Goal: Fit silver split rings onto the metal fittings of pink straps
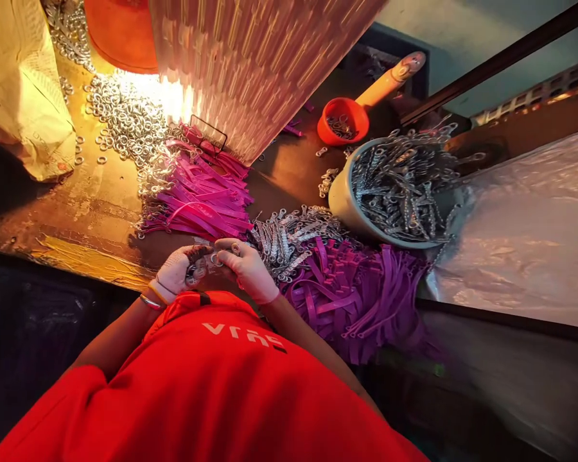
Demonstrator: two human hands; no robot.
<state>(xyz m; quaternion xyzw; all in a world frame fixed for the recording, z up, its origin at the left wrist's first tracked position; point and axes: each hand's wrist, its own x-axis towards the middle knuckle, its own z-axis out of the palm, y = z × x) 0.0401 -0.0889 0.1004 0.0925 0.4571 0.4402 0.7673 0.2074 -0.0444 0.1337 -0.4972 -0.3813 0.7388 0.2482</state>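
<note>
Both of my hands meet in front of my chest at the table's near edge, in pale gloves with darkened fingertips. My left hand (173, 271) is closed, its fingers curled round small metal pieces (191, 274). Thumb and fingers of my right hand (253, 269) pinch a small metal ring (216, 259) close to the left fingertips. Just beyond them lies a heap of pink straps (205, 202) with metal rings at their left ends. To the right of my right hand are a pile of silver metal links (282, 240) and a bunch of purple straps (351, 295).
Loose metal rings (130, 115) spread under a bright light at the back left, beside a yellow paper sack (24, 96). A ribbed translucent panel (264, 64) slants behind. On the right stand an orange-red scoop (340, 122) and a grey bucket (344, 199) heaped with metal links.
</note>
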